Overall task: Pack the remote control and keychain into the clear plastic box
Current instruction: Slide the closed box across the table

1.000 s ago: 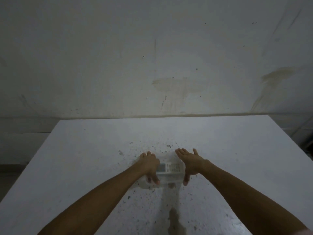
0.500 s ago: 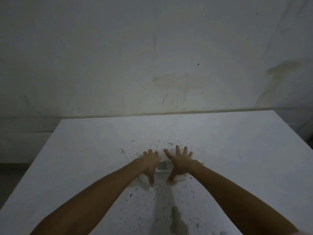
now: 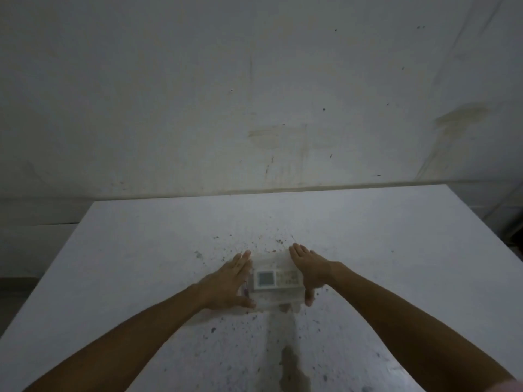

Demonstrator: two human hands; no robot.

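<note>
Nearest the camera, two bare forearms reach out over a speckled white table (image 3: 396, 250), which is stained near its front edge. They meet at the clear plastic box (image 3: 273, 299) near the table's middle. The left hand (image 3: 230, 281) lies flat and open against the box's left end, fingers straight and thumb stretched along the near edge. The right hand (image 3: 310, 271) mirrors it on the right end, also open, thumb pointing down toward the near corner. Neither hand curls around anything; the palms seem to brace the box from both sides, probably to steady it or square up its lid. The white remote control (image 3: 276, 278) lies lengthwise inside, screen to the left. A thin dark item by the left wall may be the keychain; I cannot tell. Beyond stands a marked, bare wall (image 3: 254, 94).
</note>
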